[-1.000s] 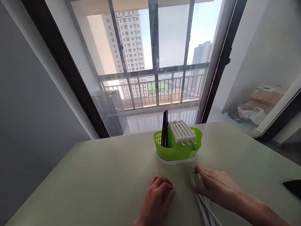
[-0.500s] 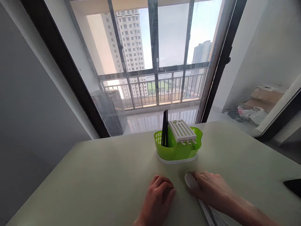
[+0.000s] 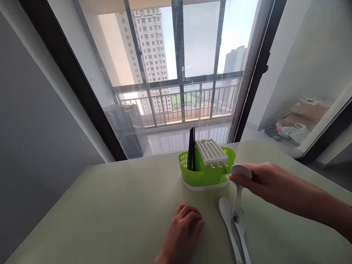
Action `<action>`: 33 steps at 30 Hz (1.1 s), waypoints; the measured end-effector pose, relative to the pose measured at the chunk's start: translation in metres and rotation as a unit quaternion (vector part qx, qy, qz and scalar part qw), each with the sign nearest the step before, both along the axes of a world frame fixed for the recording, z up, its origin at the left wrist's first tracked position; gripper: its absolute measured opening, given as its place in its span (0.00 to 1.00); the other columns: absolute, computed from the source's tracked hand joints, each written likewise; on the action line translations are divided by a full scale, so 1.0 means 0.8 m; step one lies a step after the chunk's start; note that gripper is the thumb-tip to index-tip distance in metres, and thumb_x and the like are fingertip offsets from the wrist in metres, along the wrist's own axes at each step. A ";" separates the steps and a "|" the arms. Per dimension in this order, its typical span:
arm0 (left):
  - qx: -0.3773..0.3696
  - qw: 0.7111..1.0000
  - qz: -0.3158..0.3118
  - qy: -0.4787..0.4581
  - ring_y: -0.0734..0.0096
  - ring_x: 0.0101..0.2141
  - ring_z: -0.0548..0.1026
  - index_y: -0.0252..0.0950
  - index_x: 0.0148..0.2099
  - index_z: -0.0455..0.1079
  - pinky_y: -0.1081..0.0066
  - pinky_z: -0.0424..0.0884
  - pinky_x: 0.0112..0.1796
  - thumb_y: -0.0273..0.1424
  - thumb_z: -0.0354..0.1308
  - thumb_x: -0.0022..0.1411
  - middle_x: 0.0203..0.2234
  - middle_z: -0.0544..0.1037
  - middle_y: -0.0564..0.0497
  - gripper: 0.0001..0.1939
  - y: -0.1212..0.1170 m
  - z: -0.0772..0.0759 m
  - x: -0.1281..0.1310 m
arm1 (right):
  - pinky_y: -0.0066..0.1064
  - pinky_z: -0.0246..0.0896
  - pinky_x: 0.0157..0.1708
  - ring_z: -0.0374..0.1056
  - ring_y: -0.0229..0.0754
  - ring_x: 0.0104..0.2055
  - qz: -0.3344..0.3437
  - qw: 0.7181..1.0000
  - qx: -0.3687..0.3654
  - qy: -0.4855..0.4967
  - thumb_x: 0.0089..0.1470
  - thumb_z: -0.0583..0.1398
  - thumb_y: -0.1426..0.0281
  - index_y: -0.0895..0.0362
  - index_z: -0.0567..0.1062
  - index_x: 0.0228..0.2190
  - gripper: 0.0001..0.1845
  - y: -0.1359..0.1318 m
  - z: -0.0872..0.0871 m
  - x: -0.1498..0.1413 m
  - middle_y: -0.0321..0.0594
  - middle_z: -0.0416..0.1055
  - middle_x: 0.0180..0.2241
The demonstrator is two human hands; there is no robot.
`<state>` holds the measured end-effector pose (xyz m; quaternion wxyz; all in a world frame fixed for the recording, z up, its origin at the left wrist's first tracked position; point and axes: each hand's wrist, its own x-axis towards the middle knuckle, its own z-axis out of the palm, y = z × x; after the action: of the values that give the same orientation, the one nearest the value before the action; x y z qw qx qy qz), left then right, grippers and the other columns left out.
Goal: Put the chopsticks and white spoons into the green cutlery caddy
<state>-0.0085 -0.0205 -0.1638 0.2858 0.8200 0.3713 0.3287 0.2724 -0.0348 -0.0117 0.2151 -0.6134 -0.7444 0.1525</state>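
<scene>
While held bowl-up, raised spoon (image 3: 241, 171): clamped between thumb and fingers of right hand (image 3: 261, 178); hangs just right and near of right end of basket (image 3: 202, 178); long axis runs steeply downward in view.
Right hand: reaches in from right; sits nearer to basket than left hand (image 3: 183, 229); overlaps right end in view, contact impossible to tell.
Left hand: rests on table (image 3: 123, 212), near side of basket, well apart from right hand; curls loosely, thumb apart from fingers, gripping nothing visible.
Left spoon (image 3: 225, 208), right spoon (image 3: 241, 223): lie side by side on table, right of left hand; point bowls far, handles near; right bowl partly overlapped by raised handle, touching or not unclear.
Rack (image 3: 212, 152): spans middle of basket, just left of right hand, hooks facing near.
Chopsticks (image 3: 191, 150): stand nearly upright in left end.
Rim (image 3: 232, 158): rises between right hand and right compartment.
</scene>
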 end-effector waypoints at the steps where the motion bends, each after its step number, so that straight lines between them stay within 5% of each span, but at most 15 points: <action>1: -0.001 1.000 -0.001 0.000 0.63 0.44 0.77 0.39 0.38 0.77 0.62 0.77 0.48 0.26 0.60 0.69 0.39 0.82 0.49 0.06 0.000 0.000 0.000 | 0.29 0.53 0.21 0.65 0.39 0.20 -0.009 0.999 0.028 0.014 0.68 0.49 0.45 0.52 0.68 0.23 0.30 0.001 0.015 -0.004 0.35 0.71 0.20; 5: -0.002 1.000 0.001 -0.001 0.63 0.44 0.77 0.40 0.38 0.76 0.62 0.77 0.48 0.25 0.60 0.69 0.39 0.82 0.49 0.06 0.001 -0.001 0.000 | 0.29 0.56 0.22 0.66 0.39 0.19 -0.032 0.987 0.156 0.029 0.69 0.49 0.48 0.51 0.75 0.32 0.26 0.008 0.046 -0.034 0.34 0.72 0.20; 10: 0.000 1.000 0.002 -0.006 0.62 0.44 0.77 0.39 0.38 0.77 0.61 0.76 0.48 0.25 0.60 0.68 0.39 0.82 0.48 0.06 0.000 -0.005 0.001 | 0.30 0.57 0.27 0.72 0.40 0.25 -0.016 0.963 0.254 -0.082 0.72 0.48 0.53 0.51 0.77 0.44 0.22 0.038 0.037 -0.062 0.39 0.81 0.35; 14: 0.005 1.000 -0.003 -0.009 0.62 0.43 0.77 0.39 0.38 0.76 0.62 0.76 0.47 0.23 0.60 0.67 0.39 0.81 0.48 0.06 0.000 -0.007 0.001 | 0.31 0.59 0.31 0.74 0.42 0.34 0.020 0.949 0.266 -0.171 0.72 0.54 0.62 0.52 0.78 0.44 0.14 0.066 0.021 -0.073 0.40 0.80 0.39; 20: 0.011 1.000 0.003 -0.003 0.61 0.43 0.77 0.39 0.38 0.78 0.60 0.76 0.48 0.25 0.62 0.67 0.39 0.82 0.48 0.06 -0.001 -0.008 0.002 | 0.43 0.62 0.52 0.68 0.51 0.51 0.075 0.933 0.279 -0.213 0.67 0.59 0.74 0.55 0.80 0.41 0.08 0.090 -0.012 -0.088 0.45 0.77 0.46; 26: 0.023 1.000 -0.001 -0.011 0.62 0.42 0.77 0.40 0.38 0.78 0.61 0.76 0.47 0.25 0.61 0.68 0.37 0.82 0.48 0.06 -0.001 -0.009 0.002 | 0.51 0.56 0.62 0.62 0.56 0.62 0.103 0.925 0.283 -0.231 0.62 0.64 0.76 0.54 0.81 0.40 0.07 0.092 -0.039 -0.092 0.45 0.76 0.50; 33: 0.010 1.000 0.004 -0.006 0.62 0.43 0.77 0.39 0.37 0.77 0.62 0.75 0.48 0.25 0.61 0.68 0.38 0.82 0.49 0.07 -0.001 -0.006 0.003 | 0.57 0.49 0.68 0.62 0.57 0.64 0.104 0.924 0.281 -0.236 0.66 0.63 0.66 0.55 0.82 0.37 0.08 0.088 -0.039 -0.090 0.47 0.77 0.49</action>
<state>-0.0062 -0.0214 -0.1686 0.2785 0.8193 0.3699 0.3382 0.2004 0.0353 -0.0431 0.1796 -0.4651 -0.8457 -0.1904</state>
